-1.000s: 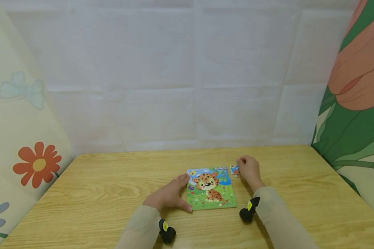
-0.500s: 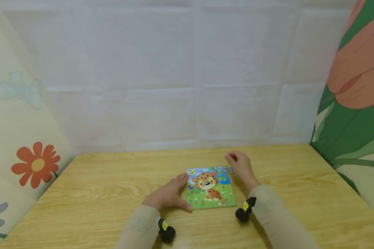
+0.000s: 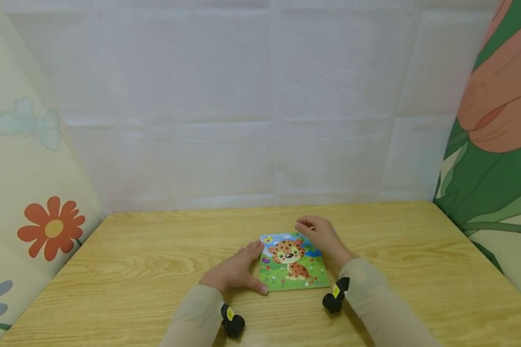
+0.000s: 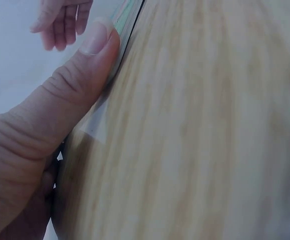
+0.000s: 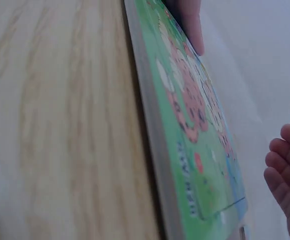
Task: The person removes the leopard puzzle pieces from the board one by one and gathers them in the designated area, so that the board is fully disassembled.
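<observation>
A square jigsaw puzzle with a spotted leopard cub on grass lies flat on the table. My left hand rests against its left side, thumb at the near left corner and fingertips at the upper left edge. Over the puzzle's far right corner hovers my right hand, its fingers loosely bent. In the right wrist view the right hand's fingers show nothing held, apart from the puzzle's surface. The left wrist view shows my left thumb along the board's edge. The small loose piece seen earlier is mostly or wholly hidden behind my right hand.
The wood-grain table extends on both sides of the puzzle. A white cloth backdrop hangs behind it. Painted panels with a red flower at left and large tulip petals at right flank the table.
My right hand has moved left, from the small loose piece to above the puzzle's far right corner, covering it. My left hand and the puzzle have stayed in place.
</observation>
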A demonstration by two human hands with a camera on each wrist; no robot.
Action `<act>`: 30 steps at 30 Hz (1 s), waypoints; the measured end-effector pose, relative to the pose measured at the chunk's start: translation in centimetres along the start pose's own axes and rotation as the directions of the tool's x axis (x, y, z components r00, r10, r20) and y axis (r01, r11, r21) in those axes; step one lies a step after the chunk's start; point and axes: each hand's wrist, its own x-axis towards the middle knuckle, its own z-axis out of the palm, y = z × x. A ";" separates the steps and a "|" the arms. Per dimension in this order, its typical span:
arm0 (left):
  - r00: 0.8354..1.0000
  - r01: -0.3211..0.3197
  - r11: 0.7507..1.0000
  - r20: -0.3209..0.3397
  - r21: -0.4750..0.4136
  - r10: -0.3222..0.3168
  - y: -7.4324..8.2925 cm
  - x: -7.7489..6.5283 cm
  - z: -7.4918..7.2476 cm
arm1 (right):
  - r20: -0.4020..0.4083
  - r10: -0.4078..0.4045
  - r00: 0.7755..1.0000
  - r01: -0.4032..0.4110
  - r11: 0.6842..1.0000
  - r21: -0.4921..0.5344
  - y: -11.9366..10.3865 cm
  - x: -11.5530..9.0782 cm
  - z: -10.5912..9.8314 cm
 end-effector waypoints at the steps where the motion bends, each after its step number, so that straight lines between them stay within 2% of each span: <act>1: 1.000 0.000 1.000 -0.001 0.001 0.000 0.0 0.0 0.0 | 0.016 -0.019 1.000 0.019 1.000 -0.012 0.0 0.0 0.1; 6: 1.000 -0.005 1.000 -0.007 0.002 0.005 0.0 0.0 0.0 | 0.104 -0.057 0.993 0.061 0.997 -0.036 -0.5 -0.1 0.7; 9: 1.000 -0.002 1.000 -0.006 0.004 0.002 0.0 0.0 0.0 | 0.142 -0.047 0.989 0.059 0.995 -0.078 -0.8 -0.2 1.0; 16: 1.000 0.000 1.000 0.003 -0.007 0.000 0.0 0.0 0.0 | 0.204 -0.041 0.978 0.080 0.979 -0.189 -0.8 -0.2 1.8; 25: 1.000 0.006 1.000 0.007 -0.005 -0.006 -0.1 0.0 0.0 | 0.259 -0.101 0.961 0.165 0.957 -0.237 -0.7 -0.2 1.8; 30: 1.000 0.016 1.000 0.011 -0.007 -0.016 0.0 -0.1 -0.1 | 0.304 -0.082 0.949 0.174 0.942 -0.288 -0.6 0.0 1.8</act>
